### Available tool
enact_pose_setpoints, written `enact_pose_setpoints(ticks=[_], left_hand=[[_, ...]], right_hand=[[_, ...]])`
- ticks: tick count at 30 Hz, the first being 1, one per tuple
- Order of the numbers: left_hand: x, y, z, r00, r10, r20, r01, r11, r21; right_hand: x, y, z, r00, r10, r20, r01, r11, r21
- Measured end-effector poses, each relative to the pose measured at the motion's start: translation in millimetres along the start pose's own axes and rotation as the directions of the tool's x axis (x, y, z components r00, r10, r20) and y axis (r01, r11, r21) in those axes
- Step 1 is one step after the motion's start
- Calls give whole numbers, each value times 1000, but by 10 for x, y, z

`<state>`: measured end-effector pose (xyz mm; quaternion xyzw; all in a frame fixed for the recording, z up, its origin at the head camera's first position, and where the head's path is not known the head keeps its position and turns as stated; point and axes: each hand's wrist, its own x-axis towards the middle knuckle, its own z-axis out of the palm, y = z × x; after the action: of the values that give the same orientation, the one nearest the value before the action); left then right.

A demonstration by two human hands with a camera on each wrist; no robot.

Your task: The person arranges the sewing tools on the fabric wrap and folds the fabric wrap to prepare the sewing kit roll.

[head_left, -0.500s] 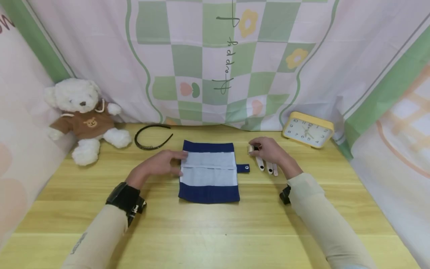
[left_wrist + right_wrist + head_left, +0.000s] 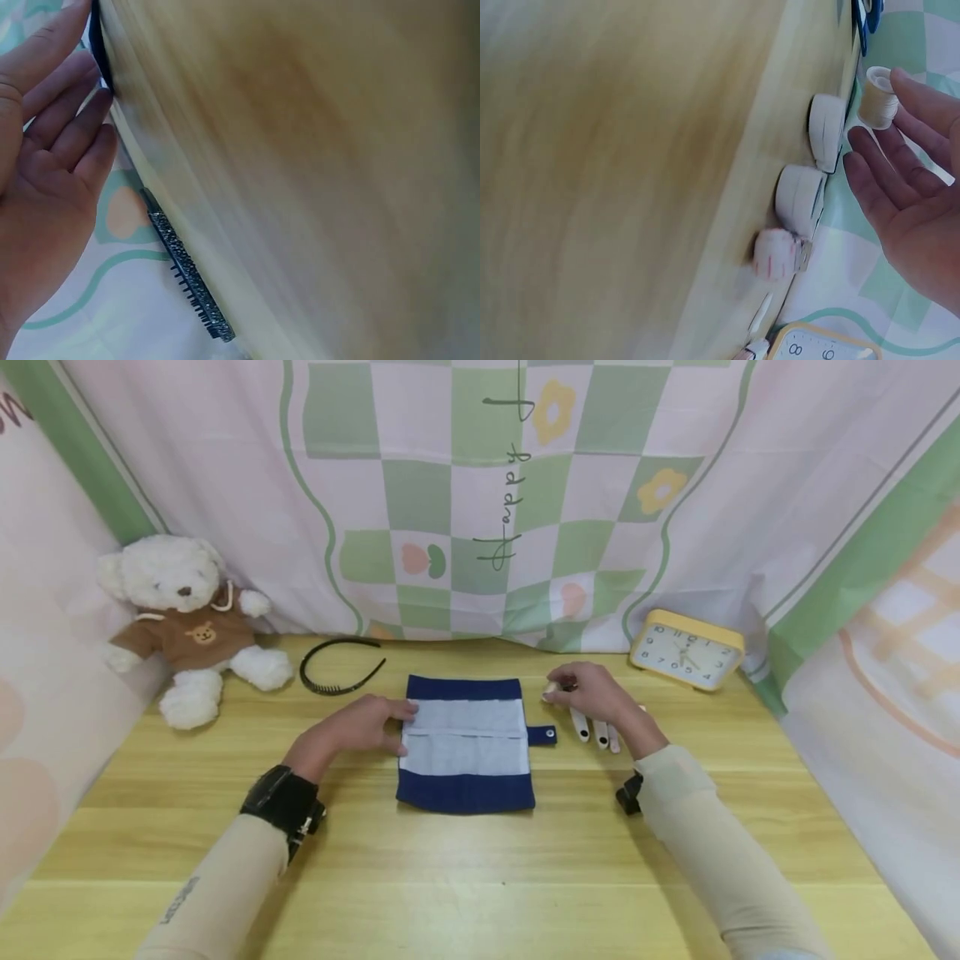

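Note:
A navy cloth pouch (image 2: 467, 793) with a pale inner panel lies spread on the wooden table, its snap tab (image 2: 543, 736) pointing right. My left hand (image 2: 360, 724) touches the pouch's left edge with fingers and thumb extended, as the left wrist view (image 2: 56, 157) also shows. Between thumb and fingertips, my right hand (image 2: 592, 693) pinches a small spool of cream thread (image 2: 878, 99), raised off the table just right of the pouch. Below that hand lie white rounded items (image 2: 580, 725) with black dots, and a pink-marked roll (image 2: 775, 253) with a metal clip.
Behind the pouch to the left lies a black headband (image 2: 341, 690). A white teddy bear (image 2: 197, 635) in a brown top sits at the far left. At the back right stands a yellow alarm clock (image 2: 686, 649). A patterned curtain (image 2: 420, 502) hangs along the table's back edge.
My right hand has moved slightly left with the spool of thread, toward the pouch. The pouch has shifted a touch left, my left hand staying at its edge.

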<state>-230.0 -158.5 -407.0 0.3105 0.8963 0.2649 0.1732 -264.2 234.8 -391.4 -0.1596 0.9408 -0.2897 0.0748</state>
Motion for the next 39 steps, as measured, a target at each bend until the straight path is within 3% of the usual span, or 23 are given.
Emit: enact_pose_setpoints(ticks=[12, 21, 28, 39], left_hand=[[12, 13, 0, 1000, 0, 4, 0, 1000, 7], [28, -3, 5, 999, -32, -3, 32, 996, -79], [64, -18, -2, 997, -76, -12, 73, 986, -151], [83, 6, -24, 996, -83, -35, 76, 980, -182]], right_hand=[[43, -110, 52, 1000, -25, -4, 25, 989, 147], [144, -246, 141, 993, -120, -4, 114, 938, 326], [176, -378, 191, 990, -140, 6, 129, 927, 353], [261, -555, 312, 991, -127, 47, 91, 885, 457]])
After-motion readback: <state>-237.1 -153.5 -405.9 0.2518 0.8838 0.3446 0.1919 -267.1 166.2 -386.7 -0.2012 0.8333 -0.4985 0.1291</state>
